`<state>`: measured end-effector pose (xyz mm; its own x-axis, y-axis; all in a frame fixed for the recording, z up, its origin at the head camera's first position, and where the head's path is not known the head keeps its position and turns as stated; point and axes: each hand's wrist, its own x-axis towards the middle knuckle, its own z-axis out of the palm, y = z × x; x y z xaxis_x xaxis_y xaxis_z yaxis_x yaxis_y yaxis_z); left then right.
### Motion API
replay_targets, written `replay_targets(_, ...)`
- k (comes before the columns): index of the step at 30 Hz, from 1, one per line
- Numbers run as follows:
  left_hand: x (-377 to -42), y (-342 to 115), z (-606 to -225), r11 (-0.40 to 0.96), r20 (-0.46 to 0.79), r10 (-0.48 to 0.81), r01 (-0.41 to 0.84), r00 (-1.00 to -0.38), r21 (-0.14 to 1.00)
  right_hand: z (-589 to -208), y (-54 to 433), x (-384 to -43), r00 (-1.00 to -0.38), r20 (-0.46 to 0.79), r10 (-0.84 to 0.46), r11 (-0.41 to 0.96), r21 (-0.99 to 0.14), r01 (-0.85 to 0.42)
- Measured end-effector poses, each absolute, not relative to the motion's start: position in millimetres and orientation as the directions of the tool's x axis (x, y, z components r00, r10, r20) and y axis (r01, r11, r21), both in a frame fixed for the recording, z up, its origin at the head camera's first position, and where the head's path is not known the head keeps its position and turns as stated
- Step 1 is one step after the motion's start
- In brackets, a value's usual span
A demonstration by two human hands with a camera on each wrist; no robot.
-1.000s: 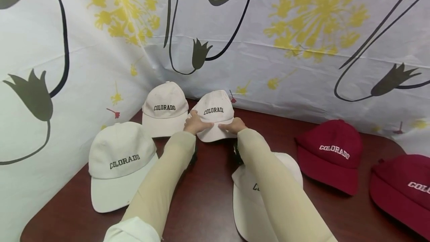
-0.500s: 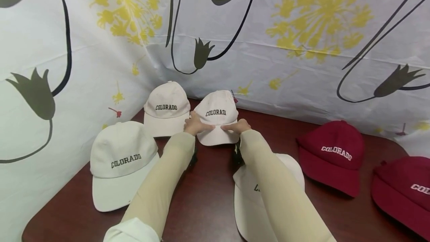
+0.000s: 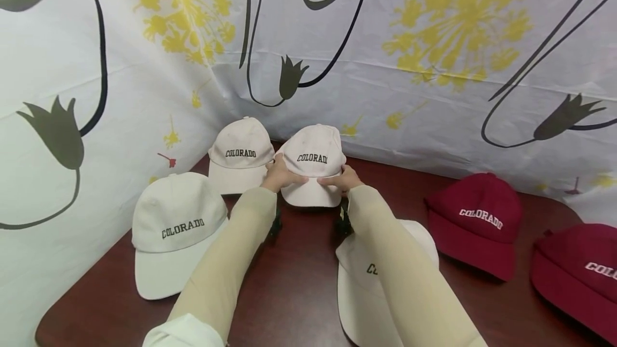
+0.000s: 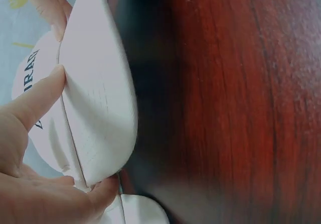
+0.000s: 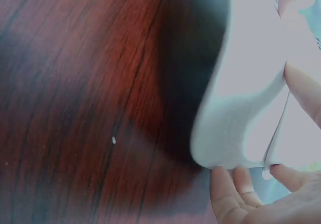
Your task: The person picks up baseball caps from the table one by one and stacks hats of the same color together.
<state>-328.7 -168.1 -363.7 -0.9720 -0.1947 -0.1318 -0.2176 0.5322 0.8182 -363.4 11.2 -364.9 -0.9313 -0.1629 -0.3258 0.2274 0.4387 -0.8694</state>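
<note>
A pale cap (image 3: pixel 313 143) with dark COLORADO lettering is at the back of the table, its brim towards me. Both hands grip it where brim meets crown. My left hand (image 3: pixel 283 173) is on its left side; in the left wrist view the thumb (image 4: pixel 50 86) presses the seam and a fingertip (image 4: pixel 106 190) lies at the brim's edge. On the other side is my right hand (image 3: pixel 345 178). The right wrist view has its thumb (image 5: pixel 301 86) on the cap and its fingers (image 5: pixel 225 191) curled at the brim's edge. The cap's back is hidden.
Close on the left stands another pale cap (image 3: pixel 241 146), with a white cap (image 3: pixel 178 218) nearer me. A further pale cap (image 3: pixel 359 293) lies partly under my right forearm. Two dark red caps (image 3: pixel 474 221) are on the right. Patterned cloth (image 3: pixel 356 95) hangs behind the brown table (image 3: pixel 284 288).
The held cap came slightly nearer, then went back a little, and its crown now stands somewhat taller. Both hands keep their grip. The other caps stay where they were; the head view shifts slightly.
</note>
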Motion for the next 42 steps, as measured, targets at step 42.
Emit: replay_targets(42, -298.6, -118.2, -295.1, 0.556, 0.093, -0.052, 0.049, -0.994, 0.830, -278.2, 89.8, -320.2, -0.950, -0.205, -0.237, 0.491, -0.869, 0.065)
